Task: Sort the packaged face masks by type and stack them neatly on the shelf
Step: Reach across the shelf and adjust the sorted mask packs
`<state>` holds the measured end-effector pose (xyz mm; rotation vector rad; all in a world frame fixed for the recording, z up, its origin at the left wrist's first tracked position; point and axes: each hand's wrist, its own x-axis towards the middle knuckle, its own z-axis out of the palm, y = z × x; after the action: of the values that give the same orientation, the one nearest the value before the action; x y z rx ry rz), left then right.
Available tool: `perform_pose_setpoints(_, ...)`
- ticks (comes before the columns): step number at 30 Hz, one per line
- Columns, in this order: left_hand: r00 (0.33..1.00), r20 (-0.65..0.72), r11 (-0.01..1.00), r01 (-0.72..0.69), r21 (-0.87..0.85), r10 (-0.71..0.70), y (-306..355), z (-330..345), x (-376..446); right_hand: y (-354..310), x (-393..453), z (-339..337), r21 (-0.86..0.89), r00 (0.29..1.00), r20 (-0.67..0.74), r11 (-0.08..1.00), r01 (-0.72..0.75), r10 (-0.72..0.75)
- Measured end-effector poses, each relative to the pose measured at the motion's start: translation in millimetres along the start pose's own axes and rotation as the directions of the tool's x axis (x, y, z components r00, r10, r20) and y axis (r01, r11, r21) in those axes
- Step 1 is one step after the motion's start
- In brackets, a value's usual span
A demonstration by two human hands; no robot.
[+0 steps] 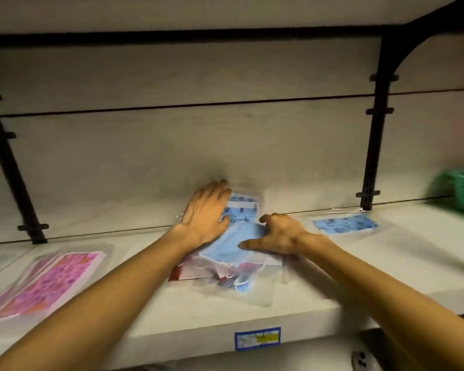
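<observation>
your left hand (205, 212) lies flat and your right hand (277, 234) spread on the mixed pile (225, 263) mid-shelf (172, 311), gripping nothing; pink packs (48, 282) left of it and a blue pack (344, 224) right look sorted, the pile remains.

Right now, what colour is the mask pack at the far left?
Pink with a small printed pattern; the mask pack shows in the head view.

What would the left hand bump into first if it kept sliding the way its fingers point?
Most likely the shelf's back wall. The left hand lies flat on the mixed mask pile, fingertips seemingly near the wall, though depth is unclear.
</observation>
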<state>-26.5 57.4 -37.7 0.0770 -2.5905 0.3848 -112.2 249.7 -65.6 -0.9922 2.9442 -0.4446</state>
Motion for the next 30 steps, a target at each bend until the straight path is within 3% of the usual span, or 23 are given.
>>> perform_pose_setpoints(7, 0.999, 0.034, 0.987, 0.016, 0.16, -0.022, 3.3, 1.9, 17.9, 14.2, 16.7, 12.1, 0.236, 0.998, -0.054, 0.971, 0.039, -0.027)
perform_pose_setpoints(11, 0.991, 0.079, 0.986, 0.095, 0.136, -0.106, 4.3, 4.7, 16.3, 18.4, 15.7, 12.0, 0.311, 0.997, -0.057, 0.948, 0.061, -0.046)
perform_pose_setpoints(24, 0.982, 0.044, 0.965, 0.173, 0.196, -0.185, 17.4, 9.4, 32.5, 18.9, 8.3, 9.6, 0.329, 0.996, -0.077, 0.941, 0.072, -0.049)
perform_pose_setpoints(28, 0.99, 0.043, 0.967, 0.119, 0.224, -0.132, 15.5, 8.3, 31.5, 22.2, 10.5, 7.8, 0.427, 0.998, -0.054, 0.903, 0.043, -0.022)
perform_pose_setpoints(30, 0.989, 0.026, 0.979, 0.14, 0.148, -0.146, 11.5, 4.8, 27.4, 23.5, 12.2, 7.7, 0.484, 0.998, -0.061, 0.875, 0.034, -0.005)
